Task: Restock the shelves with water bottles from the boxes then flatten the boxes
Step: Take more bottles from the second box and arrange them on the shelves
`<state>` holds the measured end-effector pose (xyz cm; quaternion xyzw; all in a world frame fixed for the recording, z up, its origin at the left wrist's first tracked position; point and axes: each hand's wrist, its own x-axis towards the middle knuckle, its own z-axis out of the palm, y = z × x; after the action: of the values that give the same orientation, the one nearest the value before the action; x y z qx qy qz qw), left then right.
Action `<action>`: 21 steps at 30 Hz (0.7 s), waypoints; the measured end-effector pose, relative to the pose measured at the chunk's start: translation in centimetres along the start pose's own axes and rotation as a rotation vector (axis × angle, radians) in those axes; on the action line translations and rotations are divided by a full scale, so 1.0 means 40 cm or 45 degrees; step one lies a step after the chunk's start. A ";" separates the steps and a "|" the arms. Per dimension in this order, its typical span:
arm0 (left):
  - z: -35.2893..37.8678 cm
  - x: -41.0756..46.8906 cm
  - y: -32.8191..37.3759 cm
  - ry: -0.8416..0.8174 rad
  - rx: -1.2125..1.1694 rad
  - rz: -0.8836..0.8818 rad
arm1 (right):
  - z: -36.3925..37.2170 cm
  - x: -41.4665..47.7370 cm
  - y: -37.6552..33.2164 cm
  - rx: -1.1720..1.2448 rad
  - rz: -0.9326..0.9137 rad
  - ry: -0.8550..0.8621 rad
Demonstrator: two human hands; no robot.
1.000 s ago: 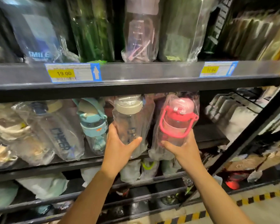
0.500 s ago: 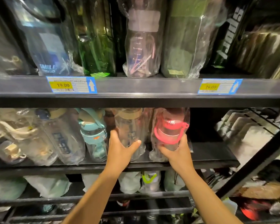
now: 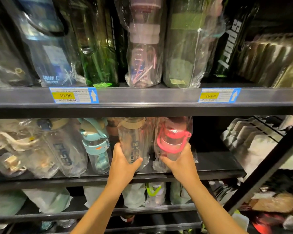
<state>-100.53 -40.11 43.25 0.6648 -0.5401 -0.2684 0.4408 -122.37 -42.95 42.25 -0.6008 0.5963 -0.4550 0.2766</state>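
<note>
1. My left hand (image 3: pixel 123 163) grips the lower body of the clear bottle (image 3: pixel 134 141) with the beige cap. My fingers (image 3: pixel 116 146) curl round its left side and my thumb lies across the front, because the loose plastic wrap is probably slippery.
2. My right hand (image 3: pixel 179 164) holds the pink-handled bottle (image 3: pixel 172 141) the same way, low down, with fingers round the right side and thumb at the front.
3. Both bottles are upright and side by side, nearly touching, at the front of the middle shelf (image 3: pixel 218 168). Their caps sit just under the upper shelf rail (image 3: pixel 142 107). I think I hold them low so the tops can pass beneath it.
4. The clear bottle goes just beside the teal bottle (image 3: pixel 96 144), near other clear ones leaning to the left, which looks like keeping similar stock together.
5. My hands cover the bases, so I cannot say for sure that they rest fully on the shelf.
6. No boxes are in view, and I judge flattening them to be some way off.
</note>
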 end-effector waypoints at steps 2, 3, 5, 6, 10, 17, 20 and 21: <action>-0.003 0.008 0.000 -0.009 0.004 0.005 | -0.004 0.005 0.006 -0.006 0.003 0.011; -0.003 0.010 -0.001 -0.017 -0.001 0.010 | -0.007 0.006 0.009 -0.002 -0.001 0.020; 0.001 0.010 -0.001 -0.030 -0.018 0.031 | -0.012 0.002 0.013 -0.001 -0.020 0.036; 0.005 0.009 -0.001 -0.038 -0.033 0.040 | -0.013 -0.001 0.014 -0.006 -0.031 0.041; 0.019 0.012 0.000 -0.080 -0.082 0.050 | -0.011 -0.005 0.017 -0.007 -0.026 0.048; 0.007 0.014 -0.011 -0.145 -0.045 0.054 | -0.017 -0.005 0.011 -0.067 -0.008 0.027; -0.011 -0.001 0.007 -0.163 -0.018 0.022 | -0.025 -0.028 -0.018 -0.185 0.048 0.034; -0.024 -0.014 0.012 -0.166 -0.033 0.018 | -0.031 -0.042 -0.029 -0.229 0.081 0.075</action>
<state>-100.12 -39.32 44.03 0.6362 -0.5691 -0.3149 0.4150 -122.68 -40.91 43.45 -0.5902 0.6614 -0.4082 0.2181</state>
